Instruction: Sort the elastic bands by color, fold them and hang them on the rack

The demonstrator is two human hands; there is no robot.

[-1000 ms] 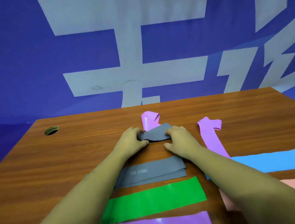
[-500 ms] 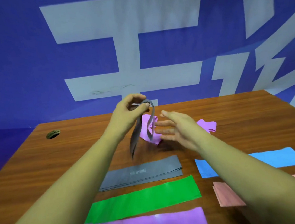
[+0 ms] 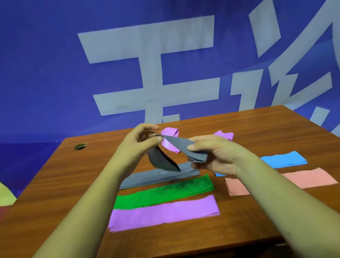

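Hands meet at frame centre, above the bench. The left hand pinches one end of the grey band between thumb and fingers, while the right hand holds the folded end, fingers curled round it. Flat below lie the grey stack, green band and purple band — with the blue band and pink band at right.

Only lettering is on the blue banner behind the table: huge pale Chin. chars. The left char has two horiz. bars and a vert. stroke, its bottom hidden by the table's far edge. The right char is cut off by the frame. Faint mark on the folded grey band on the table is too blurred to read.
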